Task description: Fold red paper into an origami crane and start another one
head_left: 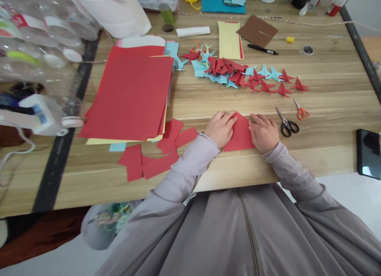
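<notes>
Between my two hands a piece of red paper (241, 135) lies on the wooden table, its top coming to a folded point. My left hand (221, 128) rests on the paper's left side, fingers reaching toward that point. On the right edge, my right hand (263, 132) presses with its fingers close together. Beyond the hands, folded red and light blue paper birds (238, 73) lie in a long cluster. Black-handled scissors (287, 125) and smaller orange-handled scissors (301, 110) are to the right of my right hand.
Large red sheets (127, 93) are stacked at the left, with red scraps (159, 163) below. Yellow paper (229, 40), brown paper (257, 31) and a black pen (262, 49) lie at the back. A phone (368, 153) sits at the right edge; plastic bottles (50, 34) stand far left.
</notes>
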`<state>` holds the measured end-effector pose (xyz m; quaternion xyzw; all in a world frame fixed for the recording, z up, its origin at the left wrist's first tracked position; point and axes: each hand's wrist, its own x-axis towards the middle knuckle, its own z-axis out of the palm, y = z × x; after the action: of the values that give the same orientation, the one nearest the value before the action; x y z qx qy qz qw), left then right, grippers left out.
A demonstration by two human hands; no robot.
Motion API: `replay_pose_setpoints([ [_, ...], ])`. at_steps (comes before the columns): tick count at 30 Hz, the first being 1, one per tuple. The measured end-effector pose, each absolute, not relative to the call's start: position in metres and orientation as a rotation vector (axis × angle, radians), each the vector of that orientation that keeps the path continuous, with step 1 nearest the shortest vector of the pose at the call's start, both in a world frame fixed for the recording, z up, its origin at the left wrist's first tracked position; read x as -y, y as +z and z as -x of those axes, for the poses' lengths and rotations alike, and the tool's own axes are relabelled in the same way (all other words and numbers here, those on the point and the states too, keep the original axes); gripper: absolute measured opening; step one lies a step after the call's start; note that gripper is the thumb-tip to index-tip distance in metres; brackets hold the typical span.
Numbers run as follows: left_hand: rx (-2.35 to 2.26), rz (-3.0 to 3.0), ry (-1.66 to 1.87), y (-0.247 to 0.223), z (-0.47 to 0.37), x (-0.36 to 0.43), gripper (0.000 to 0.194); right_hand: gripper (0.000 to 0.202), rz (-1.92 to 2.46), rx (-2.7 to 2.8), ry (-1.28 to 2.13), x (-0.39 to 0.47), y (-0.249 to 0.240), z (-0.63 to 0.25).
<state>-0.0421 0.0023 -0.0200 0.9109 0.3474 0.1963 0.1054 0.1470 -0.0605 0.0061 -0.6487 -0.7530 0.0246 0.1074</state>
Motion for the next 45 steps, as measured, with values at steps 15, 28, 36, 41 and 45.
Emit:
replay_pose_setpoints([
  [15,-0.966,-2.631,0.518,-0.019,0.045,-0.024,0.031,0.041,1.68,2.378,0.119,0.028,-0.002,-0.134],
  [28,-1.064,-2.826,0.437,-0.012,0.038,-0.014,0.03,0.044,1.748,2.387,0.037,0.025,0.001,-0.128],
  [36,-1.172,-2.891,0.391,-0.005,0.038,-0.007,0.029,0.046,1.743,2.395,-0.05,0.022,0.0,-0.128],
  [41,-1.304,-2.913,0.377,-0.005,0.039,0.007,0.031,0.049,1.719,2.373,-0.04,0.023,-0.002,-0.128],
  [45,-1.287,-2.919,0.374,-0.008,0.04,0.008,0.032,0.051,1.691,2.37,-0.047,0.024,-0.005,-0.128],
])
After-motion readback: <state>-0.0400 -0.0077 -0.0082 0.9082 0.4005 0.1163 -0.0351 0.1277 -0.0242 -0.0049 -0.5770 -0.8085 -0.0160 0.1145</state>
